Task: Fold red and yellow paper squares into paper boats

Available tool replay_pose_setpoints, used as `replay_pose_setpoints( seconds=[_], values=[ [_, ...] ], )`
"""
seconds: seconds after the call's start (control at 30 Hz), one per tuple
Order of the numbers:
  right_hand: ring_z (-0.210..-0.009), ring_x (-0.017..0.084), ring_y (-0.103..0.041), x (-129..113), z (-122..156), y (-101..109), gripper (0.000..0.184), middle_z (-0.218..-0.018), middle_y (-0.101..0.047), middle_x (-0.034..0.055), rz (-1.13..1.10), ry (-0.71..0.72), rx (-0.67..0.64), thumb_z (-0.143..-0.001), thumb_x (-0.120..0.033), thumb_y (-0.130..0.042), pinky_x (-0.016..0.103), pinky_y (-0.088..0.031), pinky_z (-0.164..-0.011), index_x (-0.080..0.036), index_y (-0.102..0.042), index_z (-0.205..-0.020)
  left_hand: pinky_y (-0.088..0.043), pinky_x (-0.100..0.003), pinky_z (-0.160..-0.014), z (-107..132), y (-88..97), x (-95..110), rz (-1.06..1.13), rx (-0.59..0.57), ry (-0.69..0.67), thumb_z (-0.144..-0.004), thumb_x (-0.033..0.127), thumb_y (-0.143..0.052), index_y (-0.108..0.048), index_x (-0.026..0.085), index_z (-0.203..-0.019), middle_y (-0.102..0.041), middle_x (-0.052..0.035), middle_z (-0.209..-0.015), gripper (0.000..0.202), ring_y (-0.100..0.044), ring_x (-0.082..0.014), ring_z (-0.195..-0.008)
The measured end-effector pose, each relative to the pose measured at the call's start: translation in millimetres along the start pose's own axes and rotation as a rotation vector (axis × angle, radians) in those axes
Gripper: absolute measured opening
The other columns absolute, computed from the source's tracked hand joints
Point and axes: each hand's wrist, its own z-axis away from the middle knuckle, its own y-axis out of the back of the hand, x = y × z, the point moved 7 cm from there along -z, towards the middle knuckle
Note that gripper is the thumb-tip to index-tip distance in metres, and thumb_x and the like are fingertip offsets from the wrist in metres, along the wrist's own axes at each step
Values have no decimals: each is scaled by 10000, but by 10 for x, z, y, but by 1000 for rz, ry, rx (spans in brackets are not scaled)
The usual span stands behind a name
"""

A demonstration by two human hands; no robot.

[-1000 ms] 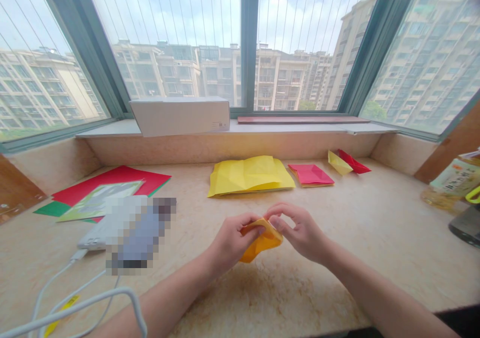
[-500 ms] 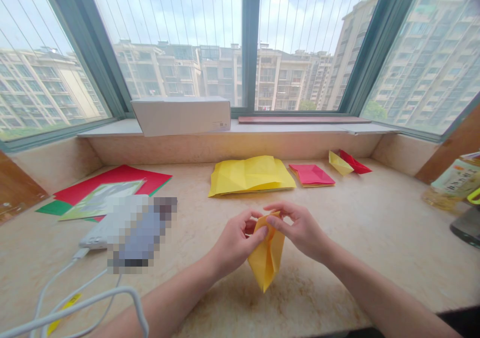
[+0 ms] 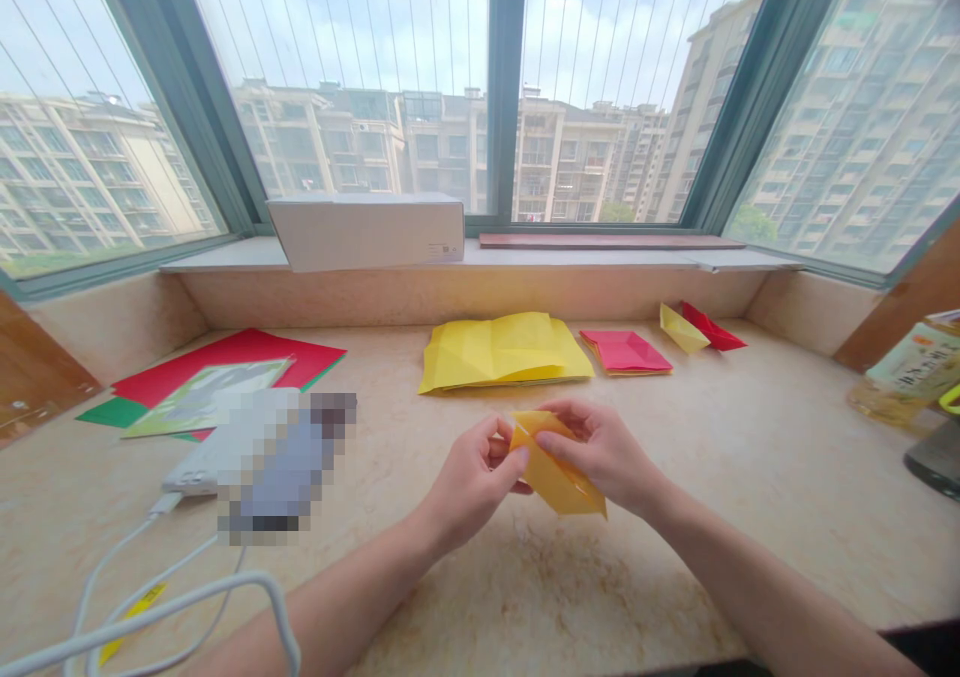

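Between my hands, just above the counter, is a folded piece of orange-yellow paper (image 3: 564, 482). My left hand (image 3: 484, 472) pinches its left corner, with the thumb on the near face and the other fingers behind. My right hand (image 3: 600, 447) grips the upper right part, its thumb pressed on the front and its fingers partly hidden behind the paper. The paper slants, with its lower edge pointing down to the right. Beyond my hands lie yellow sheets (image 3: 502, 349) with creases and a stack of pink-red folded paper (image 3: 628, 351).
At the back right sit a yellow paper boat (image 3: 682, 329) and a red paper boat (image 3: 716, 329). Red sheets (image 3: 251, 350), a white power bank (image 3: 191, 474) and looping cables (image 3: 262, 582) are on the left. A bottle (image 3: 900, 382) stands far right; a white box (image 3: 367, 235) rests on the sill.
The orange-yellow paper has turned: its point hung straight down before, and now its lower end slants to the right. My right hand has shifted slightly; both hands still hold the paper.
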Motion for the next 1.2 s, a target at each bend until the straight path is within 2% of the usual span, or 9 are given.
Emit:
replay_pose_setpoints(
  seconds=[0.13,0.3,0.5,0.63,0.8,0.93,1.03,1.1,1.2],
  values=[
    [-898,209,-708,-11,22,-55,296,-1004,-749,66,22,5,-44,-808,-336,-735,371,-561,-813,-206,-668,-1065,-596,-305,-583,-6,-11,-42,-68,-7,29,-853,469,-648,-569,129,-997,-706,-93,-876,378,-711,-216,-766],
    [-944,205,-688,-21,32,-98,501,-1099,-717,71,10,-19,-110,-791,-354,-760,347,-555,-805,-219,-585,-1241,-610,-309,-576,-21,87,35,-31,137,-47,-871,467,-624,-582,113,-1054,-698,-88,-894,401,-703,-206,-752],
    [-701,150,-639,3,-20,8,312,-817,-700,25,21,-52,-57,-765,-368,-773,251,-498,-610,-154,-663,-963,-615,-326,-604,-22,152,119,35,183,-65,-855,461,-648,-591,120,-1034,-710,-87,-923,389,-705,-200,-732],
    [-743,170,-647,-50,-48,141,328,-863,-716,45,11,-24,16,-756,-409,-764,272,-513,-636,-160,-673,-950,-602,-297,-610,-42,153,133,43,114,-87,-846,435,-666,-620,119,-1030,-709,-79,-901,369,-697,-178,-717],
    [-678,153,-616,-80,-54,179,286,-776,-698,22,93,-1,16,-754,-414,-758,258,-489,-583,-164,-700,-882,-345,-141,-319,-70,231,92,9,160,-83,-808,433,-707,-526,184,-1061,-662,19,-779,399,-549,-59,-370],
    [-655,149,-607,-50,-64,165,269,-746,-693,17,91,9,17,-751,-418,-757,255,-482,-573,-167,-715,-839,-254,-134,-298,-84,249,99,-59,149,-70,-805,434,-708,-591,159,-996,-684,-31,-872,354,-528,-37,-342],
    [-655,158,-618,-47,-74,197,267,-744,-707,27,129,41,55,-768,-422,-746,265,-491,-586,-171,-737,-856,-435,-185,-390,-89,250,131,-30,120,-93,-791,449,-719,-642,139,-918,-666,-113,-1113,344,-659,-106,-500],
    [-699,177,-642,-67,-81,226,261,-785,-727,42,168,94,77,-785,-425,-737,290,-513,-636,-181,-751,-877,-563,-272,-596,-92,271,154,-6,130,-125,-777,433,-738,-665,142,-906,-645,-126,-1194,326,-717,-160,-667],
    [-813,208,-668,-116,-89,238,220,-878,-736,62,208,217,66,-799,-407,-740,336,-537,-743,-204,-761,-880,-550,-320,-811,-94,316,198,-66,173,-200,-767,370,-758,-694,141,-855,-679,-127,-1129,254,-697,-208,-907]
  ],
)
